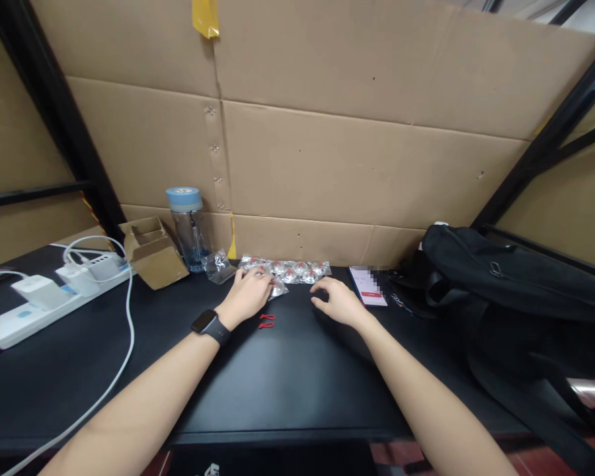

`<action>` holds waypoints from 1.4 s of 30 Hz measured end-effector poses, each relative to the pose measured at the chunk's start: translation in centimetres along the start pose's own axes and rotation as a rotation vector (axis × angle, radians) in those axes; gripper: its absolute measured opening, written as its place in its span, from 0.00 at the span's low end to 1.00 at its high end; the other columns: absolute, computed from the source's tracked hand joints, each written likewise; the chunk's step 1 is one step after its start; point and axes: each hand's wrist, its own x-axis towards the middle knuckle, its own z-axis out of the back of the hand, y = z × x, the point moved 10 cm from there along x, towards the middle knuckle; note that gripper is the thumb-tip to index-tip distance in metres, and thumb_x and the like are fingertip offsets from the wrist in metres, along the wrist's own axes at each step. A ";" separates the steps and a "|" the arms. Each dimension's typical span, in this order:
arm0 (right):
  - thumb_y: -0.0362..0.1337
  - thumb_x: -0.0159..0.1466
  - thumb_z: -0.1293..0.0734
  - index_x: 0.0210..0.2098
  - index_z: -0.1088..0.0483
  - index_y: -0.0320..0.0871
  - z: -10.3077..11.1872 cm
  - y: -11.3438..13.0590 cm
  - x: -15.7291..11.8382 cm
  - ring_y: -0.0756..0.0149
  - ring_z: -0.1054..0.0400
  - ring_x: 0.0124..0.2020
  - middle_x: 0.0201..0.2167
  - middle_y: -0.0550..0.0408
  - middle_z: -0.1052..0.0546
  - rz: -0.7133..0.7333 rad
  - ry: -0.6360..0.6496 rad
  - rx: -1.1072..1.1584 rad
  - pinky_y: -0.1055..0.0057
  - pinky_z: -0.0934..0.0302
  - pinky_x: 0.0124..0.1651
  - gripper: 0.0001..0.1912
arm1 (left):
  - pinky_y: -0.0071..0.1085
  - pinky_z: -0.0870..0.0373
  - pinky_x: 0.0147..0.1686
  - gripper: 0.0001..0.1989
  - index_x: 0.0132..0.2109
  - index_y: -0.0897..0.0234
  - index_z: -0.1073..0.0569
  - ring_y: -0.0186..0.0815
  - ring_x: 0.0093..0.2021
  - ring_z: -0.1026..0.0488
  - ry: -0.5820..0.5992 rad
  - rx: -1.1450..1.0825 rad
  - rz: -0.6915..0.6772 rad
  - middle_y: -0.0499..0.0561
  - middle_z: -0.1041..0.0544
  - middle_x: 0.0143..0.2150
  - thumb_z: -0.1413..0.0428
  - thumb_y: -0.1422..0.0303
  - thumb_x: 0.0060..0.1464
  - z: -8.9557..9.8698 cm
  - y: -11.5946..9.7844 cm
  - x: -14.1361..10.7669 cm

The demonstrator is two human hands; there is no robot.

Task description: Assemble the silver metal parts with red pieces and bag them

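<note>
Several small clear packets with silvery and red contents point(302, 272) lie in rows on the black table, against the cardboard wall. My left hand point(248, 293), with a dark watch on the wrist, rests over the left packets; its fingers touch a packet point(277, 289) set nearer to me, and whether they grip it is unclear. My right hand point(336, 299) is just right of and in front of the rows, fingers curved and apart, holding nothing. Two small red loops point(266, 321) lie on the table beside my left hand. A crumpled clear bag point(218, 267) is left of the packets.
At the left are a white power strip point(24, 316) with chargers and a cable, an open cardboard box point(158, 258) and a blue-lidded bottle point(185, 228). A phone point(368, 287) lies right of my right hand, before a black backpack point(515, 284).
</note>
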 end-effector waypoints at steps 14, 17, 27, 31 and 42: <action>0.37 0.64 0.30 0.54 0.28 0.47 -1.1 3.8 -0.6 0.56 0.30 0.54 0.52 0.48 0.24 0.154 -0.090 0.187 0.59 0.37 0.58 0.19 | 0.46 0.47 0.57 0.17 0.54 0.59 0.26 0.44 0.54 0.28 0.005 -0.128 -0.022 0.57 0.21 0.52 0.58 0.63 0.71 0.1 -2.1 0.0; 0.40 0.65 0.30 0.59 0.32 0.47 -0.2 4.2 -0.6 0.56 0.32 0.57 0.55 0.46 0.25 0.179 -0.188 0.242 0.58 0.38 0.60 0.23 | 0.45 0.48 0.57 0.16 0.53 0.55 0.25 0.43 0.58 0.30 -0.019 -0.213 -0.052 0.53 0.21 0.54 0.57 0.62 0.71 0.4 -2.8 0.1; 0.47 0.65 0.31 0.39 0.21 0.46 0.9 3.2 0.0 0.65 0.28 0.31 0.35 0.55 0.18 0.014 -0.166 0.457 0.70 0.35 0.38 0.12 | 0.43 0.49 0.55 0.16 0.52 0.51 0.23 0.43 0.57 0.31 -0.073 -0.315 -0.059 0.50 0.20 0.53 0.55 0.60 0.71 1.5 -4.7 0.1; 0.46 0.64 0.31 0.35 0.20 0.46 1.2 3.0 0.0 0.63 0.28 0.32 0.34 0.54 0.17 0.026 -0.148 0.381 0.69 0.36 0.40 0.11 | 0.42 0.49 0.56 0.15 0.56 0.51 0.25 0.43 0.57 0.30 -0.068 -0.327 -0.046 0.51 0.20 0.54 0.54 0.60 0.71 1.4 -4.9 0.0; 0.50 0.59 0.28 0.31 0.21 0.41 1.5 -1.1 0.8 0.63 0.28 0.31 0.28 0.53 0.20 -0.129 -0.184 0.777 0.68 0.36 0.38 0.16 | 0.48 0.49 0.60 0.40 0.70 0.53 0.48 0.47 0.57 0.27 0.141 -0.475 -0.034 0.51 0.17 0.46 0.38 0.57 0.57 -1.3 -3.9 -0.3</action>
